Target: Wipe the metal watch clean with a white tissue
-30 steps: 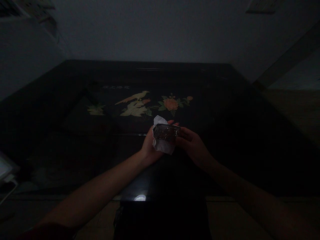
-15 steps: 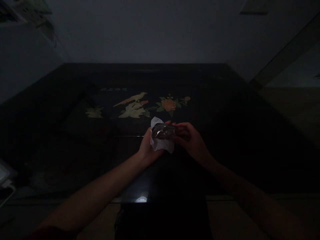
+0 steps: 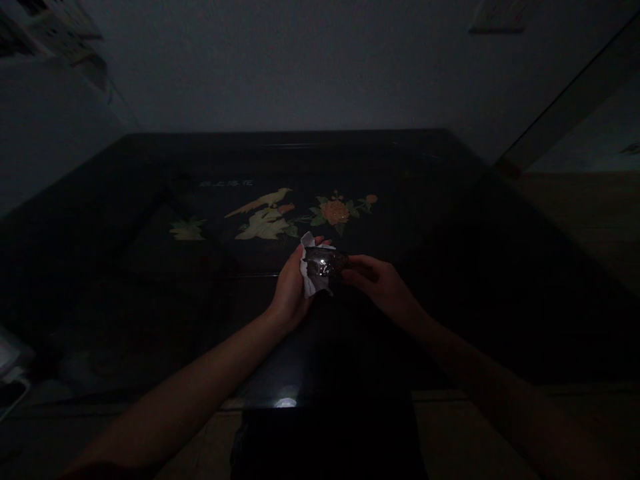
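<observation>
A dark, shiny, glass-like object [image 3: 324,265] is held between my two hands above the table, tilted on its side; the dim light hides its exact kind. My left hand [image 3: 290,287] is closed round a white tissue [image 3: 309,280], which wraps the left end of the object. At its right end, the thumb and fingers of my right hand [image 3: 373,277] grip the bare surface. The palm side of my left hand is mostly covered by the tissue.
Below lies a black glossy table [image 3: 440,267] with an inlaid bird and flower picture [image 3: 270,217]. A pale wall [image 3: 300,60] stands behind it. At the left edge is a whitish item with a cable [image 3: 11,363]. The room is very dark.
The glass-like object has turned and tilted, so a different side shows. My left hand and the tissue have shifted slightly left, and my right hand's fingers have moved lower along the right end.
</observation>
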Tool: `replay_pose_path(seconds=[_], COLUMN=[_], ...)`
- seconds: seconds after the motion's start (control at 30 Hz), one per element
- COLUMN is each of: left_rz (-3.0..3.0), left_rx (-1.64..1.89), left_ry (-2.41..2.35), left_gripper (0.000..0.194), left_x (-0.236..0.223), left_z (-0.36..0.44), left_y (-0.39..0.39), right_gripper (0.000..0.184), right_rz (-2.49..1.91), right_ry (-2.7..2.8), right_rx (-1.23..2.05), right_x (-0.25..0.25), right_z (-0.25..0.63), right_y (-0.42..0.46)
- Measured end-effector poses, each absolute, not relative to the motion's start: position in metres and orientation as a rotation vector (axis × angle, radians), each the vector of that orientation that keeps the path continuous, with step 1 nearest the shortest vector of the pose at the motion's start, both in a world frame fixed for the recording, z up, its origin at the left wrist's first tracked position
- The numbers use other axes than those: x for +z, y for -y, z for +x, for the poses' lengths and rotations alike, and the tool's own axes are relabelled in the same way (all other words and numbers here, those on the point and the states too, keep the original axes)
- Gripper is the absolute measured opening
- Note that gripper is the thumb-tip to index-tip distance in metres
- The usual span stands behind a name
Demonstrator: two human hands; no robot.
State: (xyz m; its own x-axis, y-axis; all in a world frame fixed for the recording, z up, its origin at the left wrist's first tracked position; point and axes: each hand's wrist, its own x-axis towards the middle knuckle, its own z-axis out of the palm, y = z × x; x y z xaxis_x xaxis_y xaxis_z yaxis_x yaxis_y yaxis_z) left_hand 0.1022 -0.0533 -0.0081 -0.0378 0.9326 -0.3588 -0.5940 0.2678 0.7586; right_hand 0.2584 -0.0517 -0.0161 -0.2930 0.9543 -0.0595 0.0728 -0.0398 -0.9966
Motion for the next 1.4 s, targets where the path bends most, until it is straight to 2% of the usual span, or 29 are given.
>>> replay_pose_path(seconds=[0.27,0.43,0.7,0.93,1.4], left_rz=[1.124,1.204,1.138,0.696,0.515], left_rx=[1.358,1.317,1.335,1.319,1.207], left_ry=[-1.201,-1.256,-1.121,-0.941,-0.952], left_gripper=[0.038,0.039,0.038,0.039,0.038], left_x=[-0.018,-0.014,-0.010,-0.009,-0.008], left_z=[0.094,0.098,0.100,0.102,0.102], left_y=[0.061,0.068,0.074,0.061,0.054], right_gripper=[0.042,0.058,0.072,0.046,0.041], right_rz=[-1.068,-1.142,-1.183,-1.053,-0.929], right_ry=[1.410,1.361,1.210,1.086,1.049], right_rx=[1.696,1.637,1.608,1.713,1.825], right_x=[-0.016,-0.021,-0.018,-0.013,-0.018], right_z=[0.253,0.249,0.251,0.255,0.252], right_y=[0.055,0.058,0.056,0.058,0.055])
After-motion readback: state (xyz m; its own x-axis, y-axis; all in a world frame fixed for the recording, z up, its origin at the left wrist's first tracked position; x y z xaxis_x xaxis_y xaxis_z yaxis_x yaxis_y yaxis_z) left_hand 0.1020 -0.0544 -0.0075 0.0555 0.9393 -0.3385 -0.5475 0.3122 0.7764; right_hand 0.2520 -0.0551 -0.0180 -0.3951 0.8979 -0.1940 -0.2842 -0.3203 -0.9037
